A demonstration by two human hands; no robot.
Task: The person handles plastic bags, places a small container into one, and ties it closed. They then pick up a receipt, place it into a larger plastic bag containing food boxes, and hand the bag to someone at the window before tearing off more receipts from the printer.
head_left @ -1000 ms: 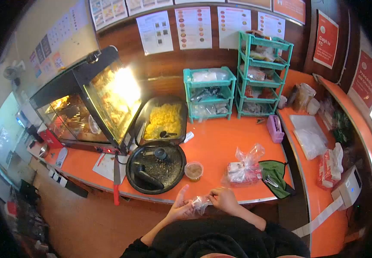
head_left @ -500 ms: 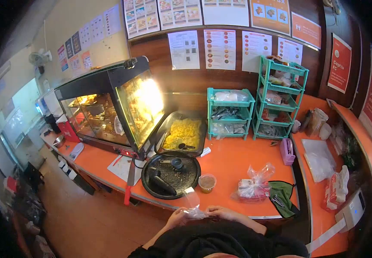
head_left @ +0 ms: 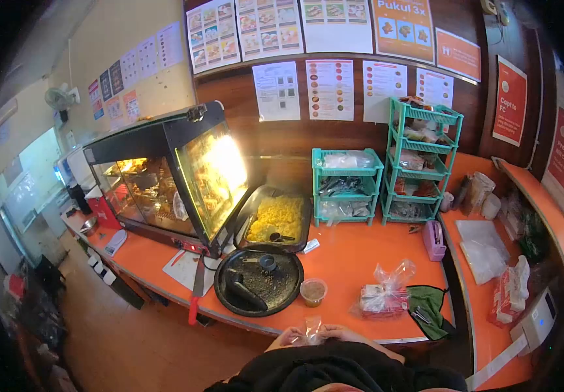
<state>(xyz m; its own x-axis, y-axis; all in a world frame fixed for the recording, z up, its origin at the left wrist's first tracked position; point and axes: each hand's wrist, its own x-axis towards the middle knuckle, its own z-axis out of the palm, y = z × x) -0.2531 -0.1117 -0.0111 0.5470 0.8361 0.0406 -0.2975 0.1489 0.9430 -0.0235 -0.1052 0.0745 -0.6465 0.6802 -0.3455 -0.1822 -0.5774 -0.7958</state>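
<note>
My left hand and my right hand are close together at the counter's front edge, their fingers closed on a small clear plastic bag. The bag stands up between them; its lower part is hidden by my black clothing. Just beyond it sits a clear tub of brownish contents. To its left lies a round black tray with a dark handled tool and a small dark cup on it. On the right, a knotted clear bag with red and white packets rests beside a green cloth.
A lit glass food warmer stands at the left, near a tray of yellow food. A red-handled knife juts over the front edge. Green racks stand at the back; a pink tape dispenser and a receipt printer are on the right.
The view has tilted up slightly, so everything sits lower in the picture. My hands have come a little closer together, and the bag's raised upper part now appears shorter between them.
</note>
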